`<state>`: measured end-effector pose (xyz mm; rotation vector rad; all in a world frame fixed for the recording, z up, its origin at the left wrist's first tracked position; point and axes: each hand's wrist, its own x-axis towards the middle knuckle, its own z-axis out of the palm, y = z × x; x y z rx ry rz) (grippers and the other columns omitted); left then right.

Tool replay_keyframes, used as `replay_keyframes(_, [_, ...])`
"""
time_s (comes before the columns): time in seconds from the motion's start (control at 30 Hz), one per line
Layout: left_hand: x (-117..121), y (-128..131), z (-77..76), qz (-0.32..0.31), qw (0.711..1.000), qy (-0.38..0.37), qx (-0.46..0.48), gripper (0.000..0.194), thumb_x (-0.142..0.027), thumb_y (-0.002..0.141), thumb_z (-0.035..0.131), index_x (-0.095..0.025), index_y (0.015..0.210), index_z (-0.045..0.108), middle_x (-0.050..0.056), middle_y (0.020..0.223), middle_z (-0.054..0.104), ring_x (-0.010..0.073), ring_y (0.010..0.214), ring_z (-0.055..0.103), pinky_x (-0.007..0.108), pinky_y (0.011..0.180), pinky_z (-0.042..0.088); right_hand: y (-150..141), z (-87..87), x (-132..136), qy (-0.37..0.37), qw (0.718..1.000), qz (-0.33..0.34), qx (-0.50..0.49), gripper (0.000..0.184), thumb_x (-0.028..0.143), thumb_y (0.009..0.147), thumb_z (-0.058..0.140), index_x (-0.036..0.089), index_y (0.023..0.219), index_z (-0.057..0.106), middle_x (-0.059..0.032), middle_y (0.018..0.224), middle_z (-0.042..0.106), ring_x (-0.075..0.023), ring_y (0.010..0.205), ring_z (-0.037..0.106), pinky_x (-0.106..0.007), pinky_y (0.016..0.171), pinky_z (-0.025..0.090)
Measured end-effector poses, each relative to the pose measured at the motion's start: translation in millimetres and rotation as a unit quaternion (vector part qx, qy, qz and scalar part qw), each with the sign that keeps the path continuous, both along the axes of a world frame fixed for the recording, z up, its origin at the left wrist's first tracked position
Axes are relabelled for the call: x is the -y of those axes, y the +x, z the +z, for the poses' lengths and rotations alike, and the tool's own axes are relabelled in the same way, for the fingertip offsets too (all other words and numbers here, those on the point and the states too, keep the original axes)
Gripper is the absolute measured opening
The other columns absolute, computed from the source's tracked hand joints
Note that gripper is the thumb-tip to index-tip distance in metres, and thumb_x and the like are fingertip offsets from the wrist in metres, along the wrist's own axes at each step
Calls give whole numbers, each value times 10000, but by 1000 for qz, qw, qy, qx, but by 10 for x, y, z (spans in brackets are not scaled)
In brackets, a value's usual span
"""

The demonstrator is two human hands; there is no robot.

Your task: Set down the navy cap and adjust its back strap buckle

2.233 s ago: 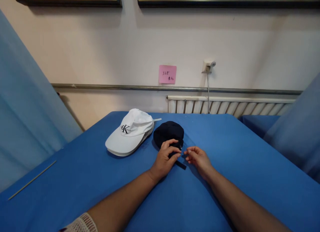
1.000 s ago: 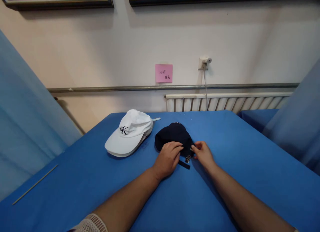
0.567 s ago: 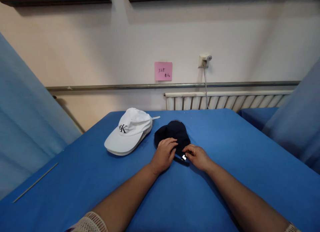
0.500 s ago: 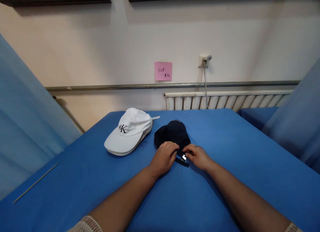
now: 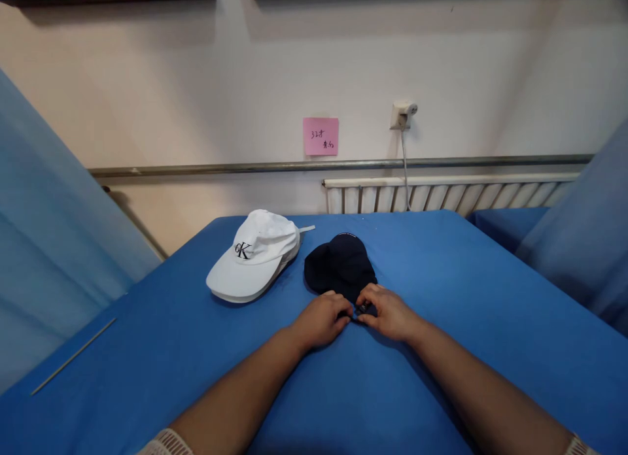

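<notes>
A dark baseball cap (image 5: 338,265) lies on the blue-covered table, its back strap toward me. My left hand (image 5: 324,319) pinches the strap at its left part, fingers curled and closed. My right hand (image 5: 385,311) is closed on the strap's right part, around the metal buckle, which is mostly hidden by the fingers. The two hands are close together at the cap's near edge. To the left sits a white baseball cap (image 5: 260,252) with black letters on its front, its brim pointing left and toward me and its strap end sticking out at the back; neither hand touches it.
The blue table cover (image 5: 314,389) stretches under everything. A thin stick (image 5: 73,355) lies near the left edge. Blue curtains (image 5: 59,246) hang on both sides. Behind the table are a radiator (image 5: 441,193), a metal pipe (image 5: 235,168), a socket (image 5: 401,116) with a cord and a pink note (image 5: 320,136).
My left hand has moved slightly down from the cap's body to the strap. My right fingers have closed over the buckle, which showed plainly before. Both caps lie about where they were.
</notes>
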<state>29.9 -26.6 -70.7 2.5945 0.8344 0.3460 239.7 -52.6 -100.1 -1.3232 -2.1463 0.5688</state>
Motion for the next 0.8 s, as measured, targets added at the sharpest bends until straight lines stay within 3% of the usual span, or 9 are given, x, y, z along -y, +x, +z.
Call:
replay_keyframes(0.13, [-67,-19,-17,23,995,-93,41,117,-191,795,578,-187,871,666,12,819,649,149,794,565,259,754,422,-50,-31,-7,12,999,-31,35,168,241,745,700,207,878,604,-33,902,616,-189,865,556,-317,760,433])
replay_keyframes(0.23, [-95,-12,-57,64,978,-178,84,157,-248,805,579,-176,904,678,15,806,640,129,718,559,230,666,419,-36,-98,-46,14,999,-49,3,63,176,812,592,206,868,597,-30,870,616,-173,826,565,-307,738,437])
replay_keyframes(0.33, [-113,-2,-95,103,957,-241,122,198,-304,807,587,-156,908,672,2,715,602,113,624,515,215,579,386,30,-167,-98,-14,996,-54,-75,201,90,827,494,213,948,597,-10,833,613,-143,763,581,-287,723,456])
replay_keyframes(0.43, [-143,-4,-123,119,943,-268,156,222,-335,787,618,-147,892,672,-10,683,576,106,610,491,213,575,377,99,-188,-111,-40,994,-27,-98,288,66,800,500,225,1009,618,-11,878,612,-132,747,592,-278,713,472])
replay_keyframes(0.57, [-194,-22,-138,122,930,-297,181,241,-348,765,646,-139,880,673,-14,682,571,97,603,480,213,576,370,124,-125,-55,-51,997,7,-56,353,110,775,578,247,1097,620,-32,1007,597,-138,778,593,-283,714,477])
replay_keyframes(0.8, [-229,-6,-152,159,893,-348,238,266,-354,707,696,-130,848,667,-21,663,565,84,581,459,209,557,359,78,-21,-23,-15,1000,18,17,104,168,808,581,198,908,586,-40,928,569,-155,778,563,-287,706,450])
